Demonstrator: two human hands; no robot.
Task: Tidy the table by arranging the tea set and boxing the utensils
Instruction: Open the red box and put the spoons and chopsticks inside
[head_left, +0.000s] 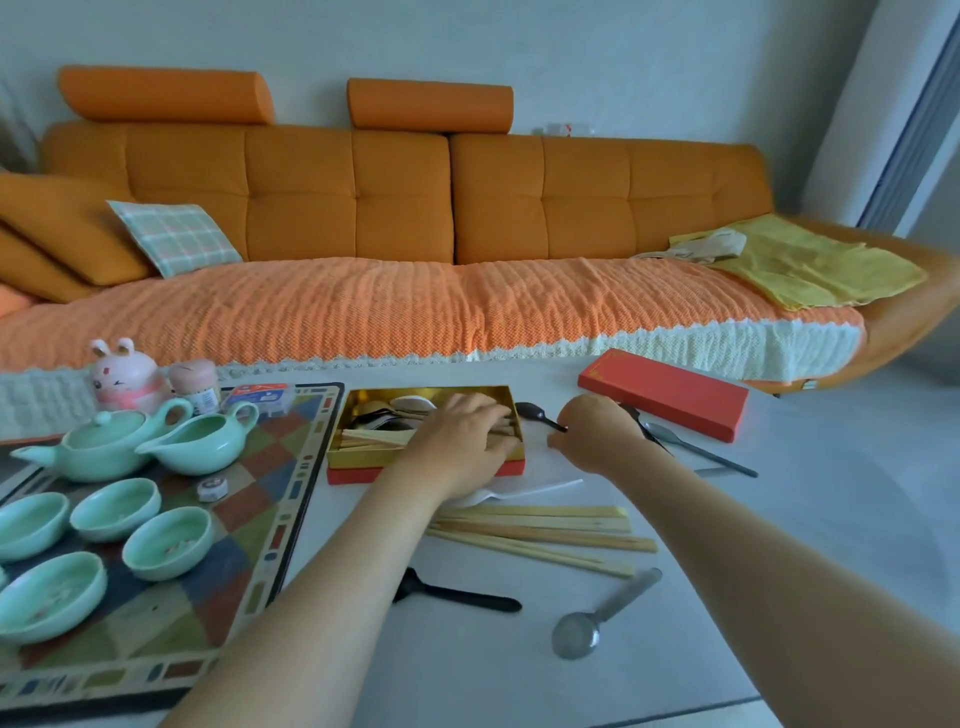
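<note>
Head view: your right hand (597, 431) pinches the handle of a dark spoon (535, 414), its bowl pointing left toward the box (363, 457) and lying just beside the box's right wall. The spoon's long axis runs roughly left to right, across the short side of the box, so the coming move likely turns on swinging it in line with the utensils already inside. Your left hand (462, 441) lies flat over the box's right half, fingers spread on the chopsticks there and closed on nothing; it sits between the spoon and the open space in the box and may need to shift. The right hand's grip is narrow, closed on the spoon handle. Loose chopsticks (545, 535), a black spoon (457, 597) and a metal spoon (597, 618) wait on the counter nearer you, a white spoon (519, 493) just below the box. The red lid (665, 395) lies apart, to the right. The tea set (124, 447) stands on the mat at left.
</note>
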